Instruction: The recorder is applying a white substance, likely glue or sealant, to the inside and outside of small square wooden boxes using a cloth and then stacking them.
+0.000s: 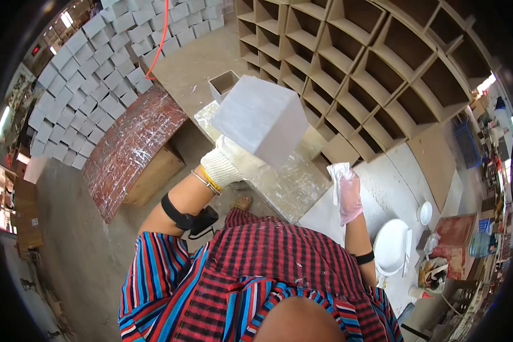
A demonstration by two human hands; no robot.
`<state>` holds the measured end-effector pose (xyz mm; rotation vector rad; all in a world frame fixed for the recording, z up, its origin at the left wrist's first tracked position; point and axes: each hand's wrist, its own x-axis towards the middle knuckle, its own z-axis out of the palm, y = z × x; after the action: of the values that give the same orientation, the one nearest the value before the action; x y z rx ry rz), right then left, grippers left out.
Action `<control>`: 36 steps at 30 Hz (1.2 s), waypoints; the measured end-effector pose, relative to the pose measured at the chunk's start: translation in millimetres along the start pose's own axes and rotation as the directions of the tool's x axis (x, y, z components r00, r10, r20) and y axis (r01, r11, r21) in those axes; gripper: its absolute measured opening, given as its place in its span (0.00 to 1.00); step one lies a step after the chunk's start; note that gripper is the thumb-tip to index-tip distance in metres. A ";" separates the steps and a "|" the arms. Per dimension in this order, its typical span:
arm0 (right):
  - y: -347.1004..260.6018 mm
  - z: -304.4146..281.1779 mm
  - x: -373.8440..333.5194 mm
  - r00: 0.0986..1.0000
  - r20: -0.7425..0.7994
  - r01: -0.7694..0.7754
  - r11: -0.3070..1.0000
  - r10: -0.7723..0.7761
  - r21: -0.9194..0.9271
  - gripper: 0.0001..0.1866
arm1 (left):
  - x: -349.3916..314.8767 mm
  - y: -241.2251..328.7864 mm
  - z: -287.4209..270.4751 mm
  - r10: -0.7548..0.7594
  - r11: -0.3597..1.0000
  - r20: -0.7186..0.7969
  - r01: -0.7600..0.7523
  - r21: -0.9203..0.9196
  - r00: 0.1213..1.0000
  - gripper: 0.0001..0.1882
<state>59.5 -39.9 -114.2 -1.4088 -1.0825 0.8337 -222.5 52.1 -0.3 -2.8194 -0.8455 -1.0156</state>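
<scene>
A pale grey-white box is held up in front of me over the worktable. My left hand, in a white knitted glove, supports it from the near lower side; the box hides the fingers, so I cannot tell how far they reach inside or under it. My right hand wears a thin, pinkish see-through glove. Its fingers are closed on a crumpled white cloth, apart from the box and to its right. Just behind the held box, a small open brown box sits on the tabletop.
Open brown boxes are stacked in a wall at far right. Many whitish boxes are piled at far left. A paint-streaked red board lies left of the worktable. An orange hose hangs behind. At right is a white round basin.
</scene>
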 end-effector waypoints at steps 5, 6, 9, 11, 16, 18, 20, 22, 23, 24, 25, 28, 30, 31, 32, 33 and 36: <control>2.0 20.0 4.4 0.975 -0.060 -0.208 0.973 0.215 0.098 0.08 | -10.3 -40.4 2.0 0.103 0.993 0.108 -0.108 0.043 0.989 0.19; 1.6 28.1 8.5 0.988 -0.008 -0.156 0.985 0.157 0.072 0.08 | -12.3 -50.9 -0.4 0.074 0.997 0.103 -0.077 0.026 0.992 0.19; 2.2 51.9 19.9 1.000 -0.020 -0.021 0.999 0.020 -0.027 0.10 | -13.6 -76.5 -9.9 0.058 0.971 0.377 -0.140 0.195 0.924 0.18; 4.8 69.2 29.0 0.998 -0.022 -0.057 0.996 0.059 0.065 0.11 | -10.8 -94.4 -12.2 -0.232 0.973 0.602 0.190 0.133 0.764 0.21; 12.6 100.0 42.8 0.988 -0.082 -0.139 0.988 0.134 -0.071 0.11 | -28.5 -161.2 -18.9 -0.410 0.856 0.697 0.513 0.071 0.588 0.19; 15.3 108.5 45.9 0.984 -0.099 -0.155 0.983 0.145 -0.102 0.11 | -41.6 -195.0 -12.1 -0.448 0.821 0.634 0.571 0.014 0.630 0.18; 17.6 116.2 48.7 0.981 -0.118 -0.171 0.977 0.157 -0.126 0.12 | -52.4 -229.8 0.8 -0.515 0.774 0.632 0.632 0.052 0.579 0.19; 19.6 123.3 51.0 0.976 -0.135 -0.190 0.971 0.171 -0.144 0.12 | -57.5 -265.3 17.8 -0.517 0.775 0.660 0.626 0.090 0.545 0.20; 20.6 126.4 51.8 0.973 -0.147 -0.199 0.968 0.176 -0.154 0.12 | -58.7 -280.8 26.7 -0.520 0.775 0.666 0.623 0.104 0.535 0.21; 21.7 129.1 52.3 0.970 -0.157 -0.210 0.964 0.185 -0.163 0.12 | -57.9 -295.2 36.1 -0.533 0.767 0.677 0.627 0.134 0.507 0.20; 23.1 131.6 52.4 0.967 -0.168 -0.220 0.960 0.191 -0.175 0.12 | -55.6 -308.5 44.8 -0.540 0.756 0.705 0.634 0.166 0.460 0.19; 27.1 134.4 50.0 0.958 -0.197 -0.247 0.946 0.207 -0.208 0.13 | -43.7 -333.2 71.0 -0.472 0.811 0.746 0.564 0.157 0.469 0.22; 30.5 134.6 47.4 0.951 -0.219 -0.271 0.931 0.219 -0.246 0.13 | -31.5 -341.7 89.0 -0.452 0.815 0.773 0.559 0.155 0.446 0.23; 32.5 134.4 46.1 0.947 -0.228 -0.284 0.919 0.225 -0.273 0.13 | -24.9 -344.7 97.6 -0.438 0.815 0.777 0.565 0.132 0.451 0.25; 34.0 134.5 45.2 0.943 -0.234 -0.304 0.898 0.236 -0.318 0.13 | -20.1 -346.9 104.2 -0.429 0.812 0.780 0.572 0.112 0.456 0.26; 35.5 134.5 44.1 0.939 -0.234 -0.324 0.876 0.251 -0.359 0.14 | -15.4 -348.5 110.5 -0.426 0.815 0.781 0.568 0.113 0.456 0.26; 38.1 137.8 43.4 0.939 -0.237 -0.320 0.887 0.250 -0.332 0.14 | -1.3 -353.5 125.0 -0.473 0.786 0.786 0.593 0.172 0.398 0.31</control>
<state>-48.6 49.1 -166.2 -1.9600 -0.9249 0.7068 -327.4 378.1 -153.0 -3.1315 -1.9230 0.4184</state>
